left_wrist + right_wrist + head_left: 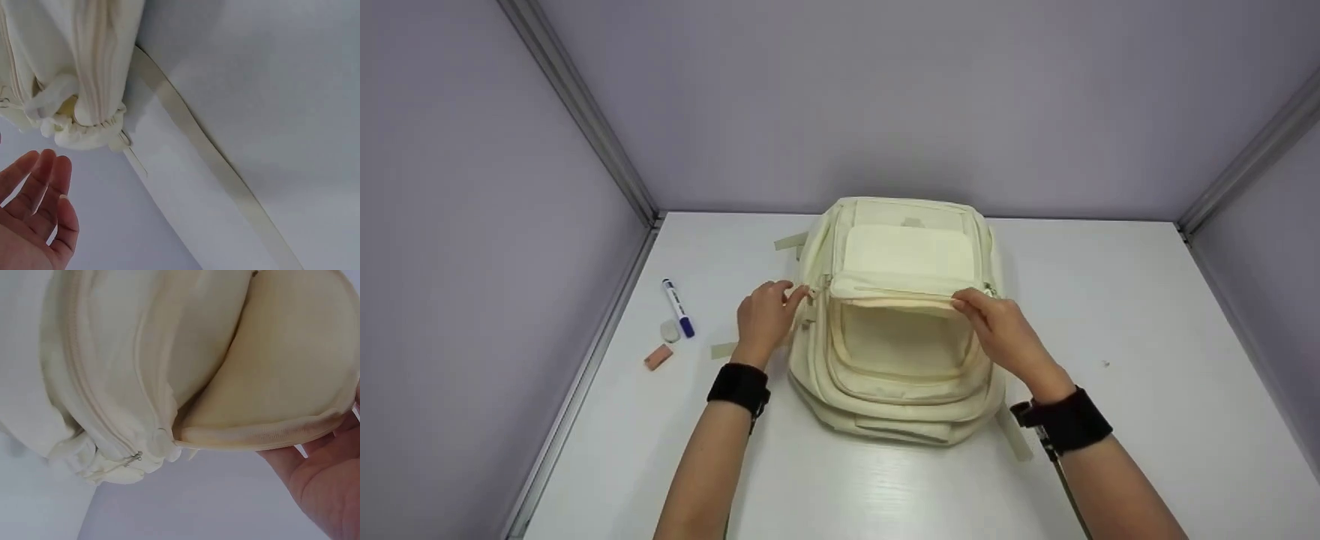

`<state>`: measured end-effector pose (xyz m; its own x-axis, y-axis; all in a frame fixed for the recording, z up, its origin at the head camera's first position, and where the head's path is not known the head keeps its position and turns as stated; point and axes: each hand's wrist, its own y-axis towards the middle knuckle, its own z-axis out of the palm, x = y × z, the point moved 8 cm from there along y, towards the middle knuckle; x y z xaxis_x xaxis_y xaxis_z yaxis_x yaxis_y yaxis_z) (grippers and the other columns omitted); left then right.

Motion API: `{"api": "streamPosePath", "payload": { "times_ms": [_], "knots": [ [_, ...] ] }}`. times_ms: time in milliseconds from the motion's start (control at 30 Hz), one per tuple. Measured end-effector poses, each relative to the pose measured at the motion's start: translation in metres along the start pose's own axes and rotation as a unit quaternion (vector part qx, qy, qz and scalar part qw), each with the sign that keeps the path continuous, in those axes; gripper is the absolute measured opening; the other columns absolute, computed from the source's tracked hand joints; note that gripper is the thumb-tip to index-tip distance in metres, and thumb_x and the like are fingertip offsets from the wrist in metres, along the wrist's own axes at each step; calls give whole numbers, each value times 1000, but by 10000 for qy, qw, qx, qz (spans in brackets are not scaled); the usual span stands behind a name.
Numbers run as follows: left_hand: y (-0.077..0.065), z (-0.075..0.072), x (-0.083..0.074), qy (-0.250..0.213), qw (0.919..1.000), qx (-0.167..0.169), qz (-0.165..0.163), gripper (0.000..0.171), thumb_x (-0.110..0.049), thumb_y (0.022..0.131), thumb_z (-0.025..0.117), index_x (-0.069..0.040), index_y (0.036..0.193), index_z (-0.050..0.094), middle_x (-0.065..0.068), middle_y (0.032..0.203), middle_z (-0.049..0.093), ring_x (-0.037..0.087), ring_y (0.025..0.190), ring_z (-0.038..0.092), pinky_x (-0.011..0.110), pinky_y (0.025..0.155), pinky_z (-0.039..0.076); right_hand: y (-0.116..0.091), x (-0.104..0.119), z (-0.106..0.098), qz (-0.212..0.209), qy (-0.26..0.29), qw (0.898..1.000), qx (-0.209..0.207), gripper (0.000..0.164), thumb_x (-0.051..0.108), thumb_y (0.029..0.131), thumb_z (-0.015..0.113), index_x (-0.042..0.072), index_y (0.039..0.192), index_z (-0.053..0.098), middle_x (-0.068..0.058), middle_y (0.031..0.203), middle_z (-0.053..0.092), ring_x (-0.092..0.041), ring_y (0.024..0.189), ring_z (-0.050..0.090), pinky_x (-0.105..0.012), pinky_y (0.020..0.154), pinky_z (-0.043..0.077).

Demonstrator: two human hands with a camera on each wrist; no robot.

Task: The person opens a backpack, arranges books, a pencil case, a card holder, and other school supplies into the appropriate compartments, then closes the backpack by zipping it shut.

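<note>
A cream backpack (911, 255) lies on the white table with its front pocket unzipped, the opening facing the near side. My right hand (1001, 330) pinches the right end of the raised pocket flap (904, 289). In the right wrist view, the fingers of that hand (332, 478) hold the flap's zippered edge (264, 436), and the flap stands away from the bag. My left hand (769, 319) hovers at the bag's left side. The left wrist view shows its fingers (45, 197) loosely bent, apart from the bag's gathered fabric (84, 132); its thumb is mostly hidden.
On the left part of the table lie a white marker with a blue cap (679, 307), a small whitish piece (670, 331) and an orange-pink block (658, 357). Straps (1015, 435) stick out from the backpack. Grey walls (885, 97) close in the back and sides.
</note>
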<state>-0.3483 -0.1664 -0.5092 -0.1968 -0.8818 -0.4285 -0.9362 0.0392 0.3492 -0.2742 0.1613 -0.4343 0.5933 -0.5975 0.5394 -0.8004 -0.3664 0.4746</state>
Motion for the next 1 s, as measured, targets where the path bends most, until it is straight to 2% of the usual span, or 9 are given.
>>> {"api": "streamPosePath", "payload": {
  "times_ms": [100,200,333,433,567,667,833,933,1000],
  "knots": [
    [-5,-6,22,152,9990,-37,-423,45,-43,98,59,-2,111,73,14,91,69,28,78,67,44,68,54,11,-7,-5,303,145,9994,78,14,11,102,54,5,104,66,-5,78,63,-14,61,45,-34,63,44],
    [-11,-12,44,507,9952,48,-832,43,-39,99,59,0,112,71,19,99,68,35,84,67,48,72,53,20,-16,-10,600,264,9978,134,18,15,104,51,5,104,66,-6,82,63,-16,67,49,-36,67,44],
    [-19,-19,69,938,9885,187,-1174,37,-29,96,63,7,105,68,27,97,64,42,85,65,54,71,51,33,-28,-14,1020,421,9936,250,25,22,105,48,4,105,65,-9,90,65,-21,78,53,-41,73,43],
    [-26,-18,89,1064,9831,401,-1433,37,-25,96,63,11,105,65,31,98,61,47,89,62,58,75,49,41,-37,-14,1376,584,9881,363,30,28,106,46,4,107,65,-11,93,62,-24,81,52,-41,73,41],
    [-36,-10,114,1093,9760,659,-1763,41,-21,96,62,12,119,59,38,110,53,51,102,55,61,82,46,51,-49,-14,1777,799,9801,375,33,30,105,46,3,108,64,-12,93,59,-24,84,50,-38,74,39],
    [-43,-4,126,1120,9724,695,-1923,46,-20,98,60,10,132,52,46,124,42,57,117,45,63,90,42,57,-53,-13,1958,907,9759,327,34,30,105,47,1,108,64,-11,92,58,-23,85,49,-36,74,38],
    [-53,1,140,1256,9589,1006,-2339,60,-30,103,50,9,145,37,48,144,18,61,135,17,66,107,19,61,-57,-11,2080,986,9725,354,34,31,105,47,1,107,63,-9,89,54,-21,82,47,-33,71,37],
    [-58,2,145,1333,9517,1149,-2517,66,-36,104,45,15,144,33,47,146,17,58,138,13,65,110,11,61,-58,-9,2126,999,9713,383,34,32,105,46,3,107,64,-7,85,52,-20,77,45,-33,66,36],
    [-59,1,145,1356,9536,1035,-2482,66,-35,104,46,20,139,37,47,143,24,57,137,18,64,111,11,60,-58,-9,2136,998,9711,385,34,32,105,47,3,107,64,-6,84,51,-20,75,44,-32,64,36]
  ]
}}
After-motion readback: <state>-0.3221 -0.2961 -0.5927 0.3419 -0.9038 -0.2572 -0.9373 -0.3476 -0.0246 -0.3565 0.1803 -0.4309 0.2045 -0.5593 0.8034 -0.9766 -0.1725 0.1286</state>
